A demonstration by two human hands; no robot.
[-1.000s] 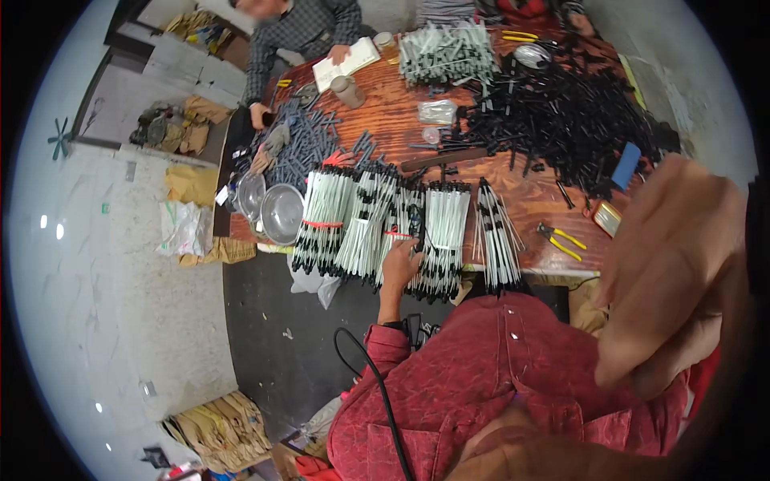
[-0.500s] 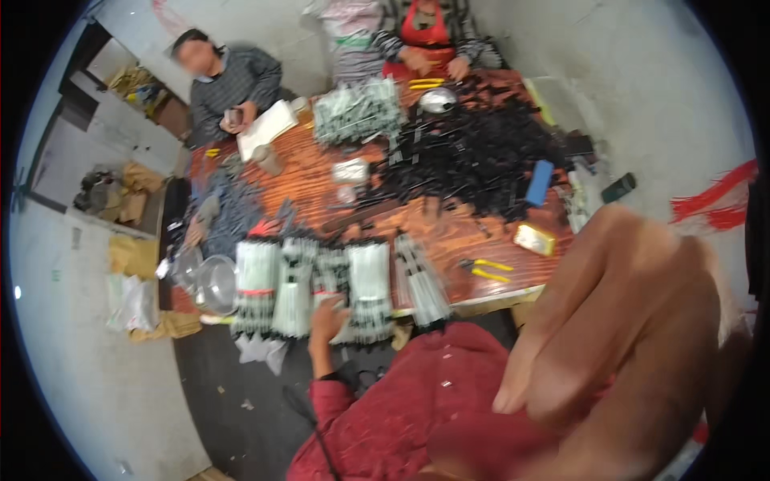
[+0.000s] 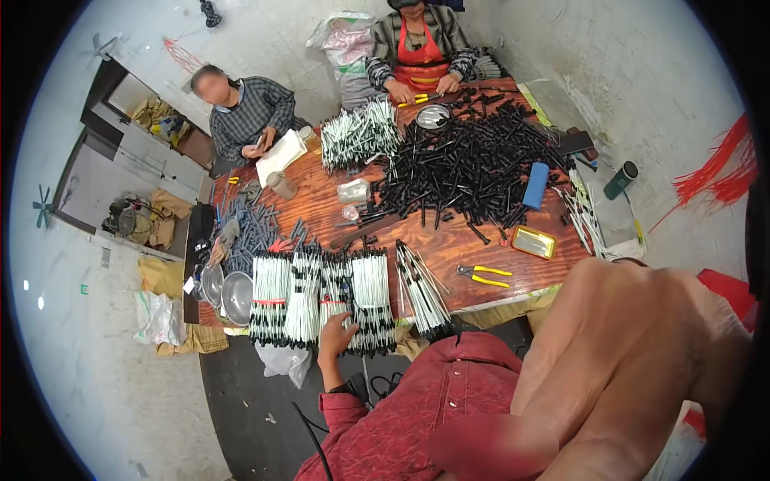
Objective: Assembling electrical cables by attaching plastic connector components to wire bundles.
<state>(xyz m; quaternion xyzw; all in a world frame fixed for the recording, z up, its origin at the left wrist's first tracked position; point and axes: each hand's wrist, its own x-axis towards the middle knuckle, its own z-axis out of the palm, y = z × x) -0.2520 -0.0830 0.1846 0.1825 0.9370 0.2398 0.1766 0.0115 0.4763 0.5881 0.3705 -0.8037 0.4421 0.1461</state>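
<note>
My left hand [image 3: 334,337] is at the table's near edge, fingers apart, against the bundles of thin white rods with black fittings. It touches the lower part of a middle bundle [image 3: 335,280], beside a wider bundle [image 3: 370,289]. On the far left of the row, a bundle [image 3: 269,293] has a red band around it. A looser fanned bundle [image 3: 419,289] lies to the right. Large and close on the right, my right hand [image 3: 613,345] is raised with its fingers bent and pressed together. Whatever is inside it, if anything, is hidden.
Yellow-handled pliers [image 3: 484,275] and a yellow-rimmed tin [image 3: 533,242] lie right of the bundles. Beyond are a black heap of parts [image 3: 465,160], a blue case [image 3: 536,186] and a pile of white rods [image 3: 361,132]. Metal bowls [image 3: 237,297] stand left. Two people sit across the table.
The view has shifted, so the table sits slightly lower and more to the right. My right hand also appears lower. My left hand stays at the bundles.
</note>
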